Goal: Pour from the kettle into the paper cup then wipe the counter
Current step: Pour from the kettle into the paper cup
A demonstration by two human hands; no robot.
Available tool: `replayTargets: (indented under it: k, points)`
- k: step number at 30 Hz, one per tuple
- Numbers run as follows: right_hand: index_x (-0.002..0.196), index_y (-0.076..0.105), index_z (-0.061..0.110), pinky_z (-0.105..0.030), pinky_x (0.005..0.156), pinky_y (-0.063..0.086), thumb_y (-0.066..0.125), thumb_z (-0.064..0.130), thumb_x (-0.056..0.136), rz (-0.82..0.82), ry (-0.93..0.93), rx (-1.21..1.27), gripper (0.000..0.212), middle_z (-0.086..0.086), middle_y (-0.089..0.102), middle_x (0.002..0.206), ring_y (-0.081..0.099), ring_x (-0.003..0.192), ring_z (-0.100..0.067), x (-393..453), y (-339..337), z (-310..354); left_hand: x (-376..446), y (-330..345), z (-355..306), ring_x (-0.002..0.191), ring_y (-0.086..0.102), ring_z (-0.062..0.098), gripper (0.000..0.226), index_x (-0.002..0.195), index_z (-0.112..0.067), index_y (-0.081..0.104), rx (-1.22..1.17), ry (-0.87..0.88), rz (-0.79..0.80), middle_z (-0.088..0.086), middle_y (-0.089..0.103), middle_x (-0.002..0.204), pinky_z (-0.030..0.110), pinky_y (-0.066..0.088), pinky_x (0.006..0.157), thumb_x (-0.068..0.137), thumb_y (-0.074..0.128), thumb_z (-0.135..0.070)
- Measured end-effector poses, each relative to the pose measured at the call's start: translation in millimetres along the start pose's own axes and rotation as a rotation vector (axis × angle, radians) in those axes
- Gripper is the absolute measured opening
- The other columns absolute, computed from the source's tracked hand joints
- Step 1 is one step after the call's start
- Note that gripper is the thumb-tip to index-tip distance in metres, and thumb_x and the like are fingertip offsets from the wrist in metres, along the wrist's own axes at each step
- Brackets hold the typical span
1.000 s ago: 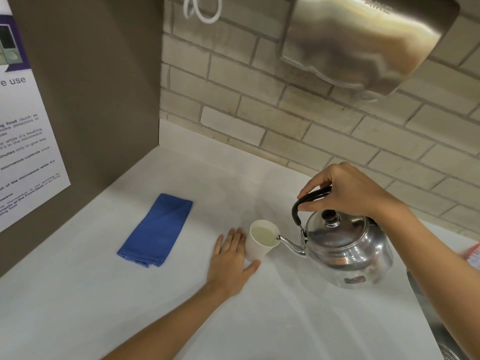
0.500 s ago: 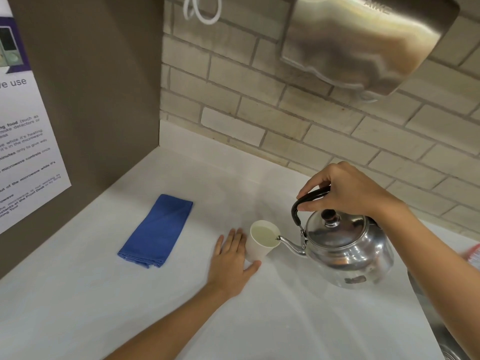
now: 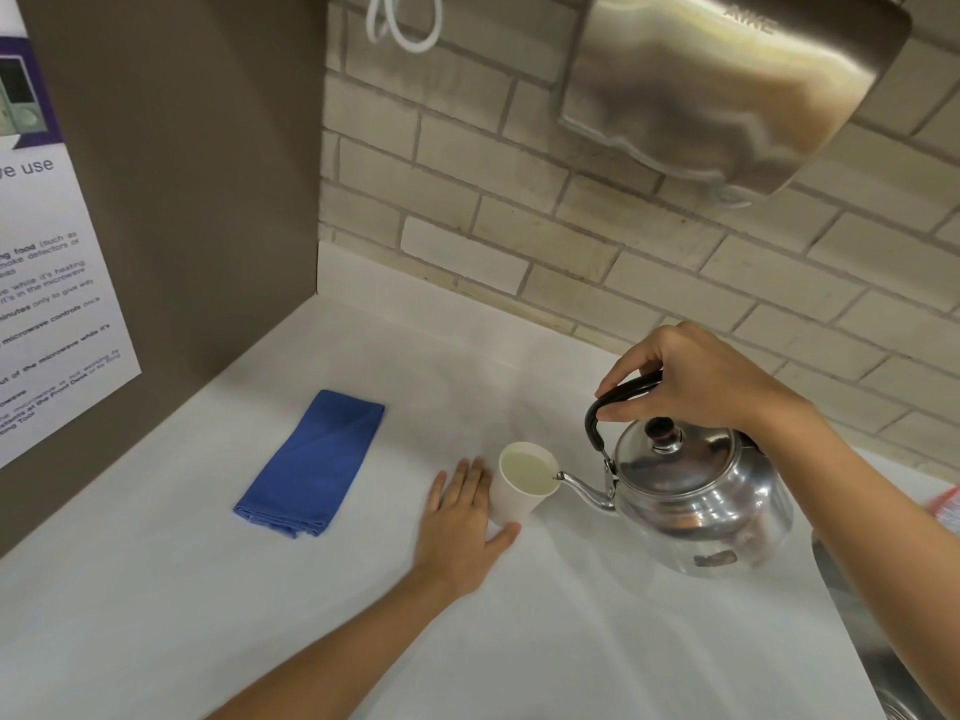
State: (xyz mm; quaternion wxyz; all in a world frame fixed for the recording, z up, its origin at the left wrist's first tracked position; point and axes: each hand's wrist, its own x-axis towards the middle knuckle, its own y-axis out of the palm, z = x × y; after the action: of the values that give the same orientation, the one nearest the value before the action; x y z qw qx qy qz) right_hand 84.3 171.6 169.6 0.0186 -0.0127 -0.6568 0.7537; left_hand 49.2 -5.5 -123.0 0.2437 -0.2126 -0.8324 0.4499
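Observation:
A white paper cup point(image 3: 514, 504) stands on the white counter point(image 3: 597, 631), holding pale liquid. My left hand point(image 3: 462, 527) lies flat on the counter beside it, fingers and thumb against the cup's base. A shiny steel kettle point(image 3: 696, 504) hangs tilted to the right of the cup, its spout tip at the cup's rim. My right hand point(image 3: 691, 381) is closed around the kettle's black handle. A folded blue cloth point(image 3: 311, 462) lies flat on the counter to the left.
A brick wall runs along the back with a steel hand dryer point(image 3: 727, 80) mounted above the kettle. A brown side panel with a printed notice point(image 3: 47, 283) closes the left. A sink edge point(image 3: 872, 641) shows at the lower right.
The kettle and my right hand have barely shifted. The spout stays at the cup's rim and my left hand stays by the cup.

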Motion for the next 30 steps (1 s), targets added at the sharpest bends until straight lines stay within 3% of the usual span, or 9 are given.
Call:
replayTargets:
  k: [16,21,24,30]
  points:
    - [0.083,0.081,0.042,-0.039,0.060,0.054,0.086,0.054,0.063,0.011,0.002,-0.010,0.024,0.012,0.070,0.066,0.064,0.064,-0.010,2.5,-1.1,-0.5,0.3,-1.0,-1.2,0.150,0.005,0.015,0.080,0.152,-0.012,0.015,0.012,-0.002,0.015,0.002,0.016,0.162,0.037,-0.003,0.123,0.092,0.030,-0.062]
    - [0.082,0.081,0.044,-0.026,0.053,0.044,0.087,0.055,0.062,0.017,-0.010,-0.014,0.024,0.021,0.066,0.060,0.060,0.060,-0.002,4.6,-0.8,-1.1,0.0,-2.0,-1.6,0.150,0.005,0.014,0.079,0.152,-0.012,0.016,0.000,-0.004,0.011,0.002,0.017,0.162,0.037,-0.002,0.123,0.092,0.031,-0.062]
    - [0.083,0.081,0.043,-0.022,0.052,0.037,0.087,0.055,0.063,0.028,-0.029,-0.021,0.024,0.042,0.060,0.067,0.058,0.065,0.007,6.2,-0.5,-2.8,0.2,-1.7,-1.6,0.150,0.005,0.014,0.079,0.152,-0.012,0.016,0.004,-0.005,0.012,0.002,0.017,0.162,0.036,-0.003,0.123,0.092,0.030,-0.062]
    - [0.083,0.080,0.044,-0.020,0.052,0.035,0.085,0.056,0.064,0.020,-0.057,-0.031,0.024,0.047,0.058,0.068,0.058,0.069,0.012,8.1,-0.1,-4.0,0.6,-0.5,-0.9,0.150,0.005,0.014,0.079,0.152,-0.013,0.016,0.010,-0.004,0.014,0.001,0.017,0.162,0.036,-0.004,0.123,0.092,0.029,-0.063]
